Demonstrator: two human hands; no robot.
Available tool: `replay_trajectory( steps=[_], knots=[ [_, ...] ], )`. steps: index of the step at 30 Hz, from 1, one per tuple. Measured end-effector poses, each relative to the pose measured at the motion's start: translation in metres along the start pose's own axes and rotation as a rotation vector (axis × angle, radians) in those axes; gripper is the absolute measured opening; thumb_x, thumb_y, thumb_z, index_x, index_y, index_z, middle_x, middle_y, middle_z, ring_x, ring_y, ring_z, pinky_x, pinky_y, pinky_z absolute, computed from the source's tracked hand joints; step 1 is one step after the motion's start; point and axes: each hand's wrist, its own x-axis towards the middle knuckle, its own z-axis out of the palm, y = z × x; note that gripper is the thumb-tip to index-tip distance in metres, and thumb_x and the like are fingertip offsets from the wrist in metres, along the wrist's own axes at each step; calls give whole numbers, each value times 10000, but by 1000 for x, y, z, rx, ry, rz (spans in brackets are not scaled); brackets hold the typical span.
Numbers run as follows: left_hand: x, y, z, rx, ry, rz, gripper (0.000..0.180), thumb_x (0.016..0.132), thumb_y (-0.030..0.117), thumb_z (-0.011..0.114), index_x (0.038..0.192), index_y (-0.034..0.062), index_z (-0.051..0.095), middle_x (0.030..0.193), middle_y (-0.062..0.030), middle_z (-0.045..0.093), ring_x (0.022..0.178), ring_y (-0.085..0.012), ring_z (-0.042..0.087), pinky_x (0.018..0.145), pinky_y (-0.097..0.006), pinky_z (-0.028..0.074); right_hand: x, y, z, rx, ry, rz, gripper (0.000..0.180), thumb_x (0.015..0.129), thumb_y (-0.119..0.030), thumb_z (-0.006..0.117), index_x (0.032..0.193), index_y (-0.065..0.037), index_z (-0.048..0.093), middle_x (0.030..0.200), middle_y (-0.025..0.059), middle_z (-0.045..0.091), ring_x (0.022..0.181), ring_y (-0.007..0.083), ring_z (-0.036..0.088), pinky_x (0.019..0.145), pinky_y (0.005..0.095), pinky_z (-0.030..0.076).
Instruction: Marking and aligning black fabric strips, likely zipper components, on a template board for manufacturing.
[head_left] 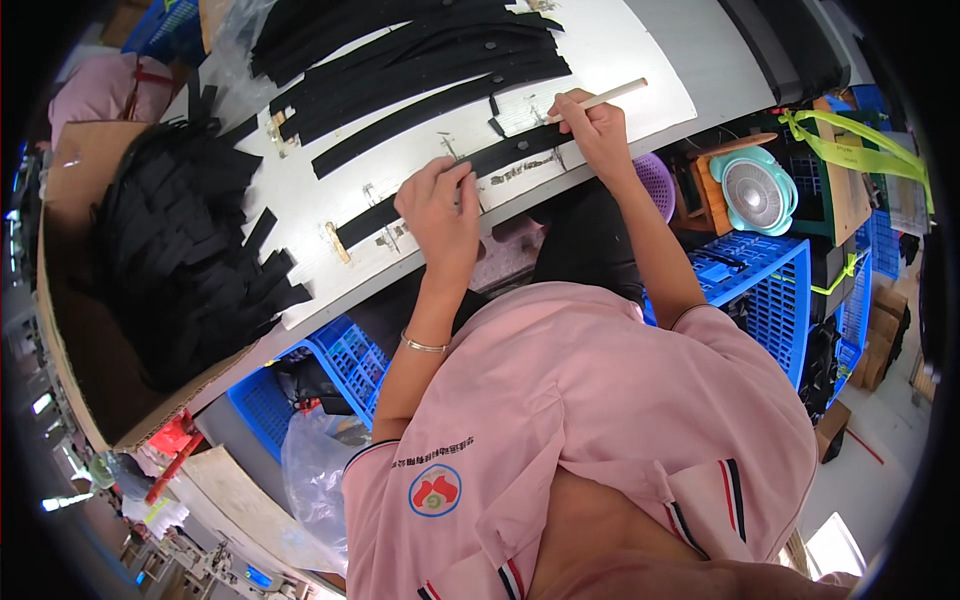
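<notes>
A long black fabric strip [500, 157] lies slantwise along the near edge of a white board [650, 50], over dark marks drawn there. My left hand [440, 205] rests on this strip, its bent fingers apart and pressing it down. Near the strip's right end, my right hand [597, 130] is closed round a pale, slim pencil-like stick [615, 93]. The stick slants up to the right, and its lower tip is at the strip. Several more black strips [420, 65] lie in rows farther back on the board.
At the left stands a cardboard box [70, 300] beside a heap of black strips [190, 250]. To the right are a small teal fan [757, 190], a purple basket [655, 185] and a blue crate [775, 300]. Another blue crate [350, 365] sits below the table edge.
</notes>
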Motion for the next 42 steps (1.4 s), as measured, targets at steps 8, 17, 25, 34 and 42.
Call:
replay_trajectory(
  steps=[8,17,25,34,42],
  knots=[
    [25,39,58,-148,-69,155,122,834,123,774,951,87,771,1053,-25,698,1033,-242,605,958,-392,404,0,10,2,-46,26,-71,250,1014,-164,624,862,15,711,678,20,632,622,67,549,569,252,432],
    [23,38,63,-122,-89,161,142,832,120,774,970,87,774,1052,-14,693,1038,-239,590,953,-385,401,1,14,2,-210,2,-137,286,1015,-243,627,879,-8,718,615,61,595,545,119,529,532,291,430],
    [23,38,64,-116,-78,168,130,831,120,778,957,87,784,1047,-9,696,1028,-235,597,955,-383,404,0,12,5,-229,48,-192,286,1009,-245,634,857,-18,719,622,56,613,543,127,553,530,287,431],
    [22,37,66,-111,-48,174,110,822,125,787,926,89,786,1030,-6,702,1015,-235,605,949,-381,405,-4,6,-4,-221,-68,-145,312,984,-273,632,809,-25,705,647,62,656,571,164,613,556,315,458],
    [22,34,65,-149,-33,191,132,820,131,786,945,88,786,1052,-31,708,1035,-251,615,977,-401,400,-3,6,-6,18,-111,4,273,974,-200,637,793,-7,702,668,26,651,615,94,590,583,272,455]
  ],
)
